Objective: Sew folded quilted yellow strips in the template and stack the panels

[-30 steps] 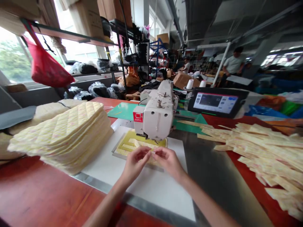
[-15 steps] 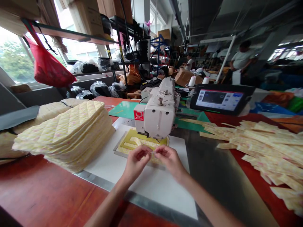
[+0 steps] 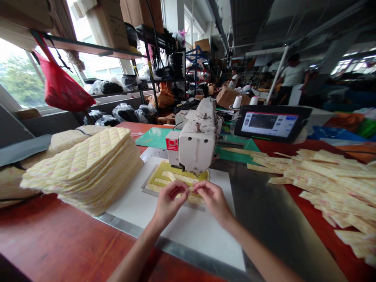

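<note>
The left hand (image 3: pixel 172 198) and right hand (image 3: pixel 214 199) pinch a narrow floral strip (image 3: pixel 191 189) between fingertips, at the near side of the yellow template (image 3: pixel 162 169). This piece looks only partly laid out; the quilted stack (image 3: pixel 88 156) left of the hands and loose strips (image 3: pixel 331 184) rightward seem left. Beyond them, the sewing machine's (image 3: pixel 196 149) red label (image 3: pixel 172 144) is illegible.

A sewing workshop: an industrial sewing machine (image 3: pixel 196 149) with a touchscreen control panel (image 3: pixel 270 123) anchors the worktable (image 3: pixel 55 239), flanked by stacked quilted fabric pieces (image 3: pixel 85 156) and thread spools (image 3: pixel 237 102), as co-workers (image 3: pixel 293 76) stand among cardboard boxes (image 3: pixel 228 98) and crowded shelving (image 3: pixel 88 48) beyond.
</note>
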A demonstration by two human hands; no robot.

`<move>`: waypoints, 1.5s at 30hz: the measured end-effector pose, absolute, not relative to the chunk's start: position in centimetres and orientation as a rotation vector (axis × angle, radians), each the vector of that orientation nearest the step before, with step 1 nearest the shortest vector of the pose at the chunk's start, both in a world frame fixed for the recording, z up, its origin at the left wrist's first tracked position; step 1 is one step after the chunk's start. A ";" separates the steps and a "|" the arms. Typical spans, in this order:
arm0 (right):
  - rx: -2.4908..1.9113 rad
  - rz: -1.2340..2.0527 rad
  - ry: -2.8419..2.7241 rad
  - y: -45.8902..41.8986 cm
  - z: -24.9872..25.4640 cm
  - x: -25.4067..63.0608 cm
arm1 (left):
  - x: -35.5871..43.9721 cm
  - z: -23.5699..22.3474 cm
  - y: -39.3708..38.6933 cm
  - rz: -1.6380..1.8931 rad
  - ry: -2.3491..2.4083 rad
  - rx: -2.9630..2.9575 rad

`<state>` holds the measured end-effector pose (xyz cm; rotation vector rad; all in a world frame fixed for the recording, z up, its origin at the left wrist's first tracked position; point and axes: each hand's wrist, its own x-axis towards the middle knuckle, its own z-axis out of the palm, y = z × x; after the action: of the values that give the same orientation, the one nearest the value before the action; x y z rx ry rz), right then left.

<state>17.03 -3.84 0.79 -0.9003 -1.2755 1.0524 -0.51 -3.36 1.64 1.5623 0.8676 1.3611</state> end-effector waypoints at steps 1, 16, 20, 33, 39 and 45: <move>-0.907 1.080 -1.278 -3.8 0.8 17.1 | -0.5 1.6 -3.4 1.370 0.872 1.561; -0.972 0.979 -1.449 -3.2 -0.5 17.3 | -0.5 2.2 -3.0 1.152 1.016 1.435; -0.974 1.052 -1.418 -2.9 -0.8 18.2 | 0.3 1.7 -2.6 1.221 0.994 1.452; -1.025 0.976 -1.320 -0.8 -2.9 24.4 | 3.2 -0.4 -0.7 0.834 0.604 3.145; -1.019 0.954 -1.289 -0.5 -3.4 24.2 | 1.4 0.1 0.8 0.670 0.879 3.273; -1.031 0.929 -1.311 -0.6 -3.4 24.2 | 1.4 0.3 2.3 0.571 0.836 3.285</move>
<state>24.22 -0.62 -3.44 -1.0307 -1.3114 0.9287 1.35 2.35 0.28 3.2854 0.8359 0.5707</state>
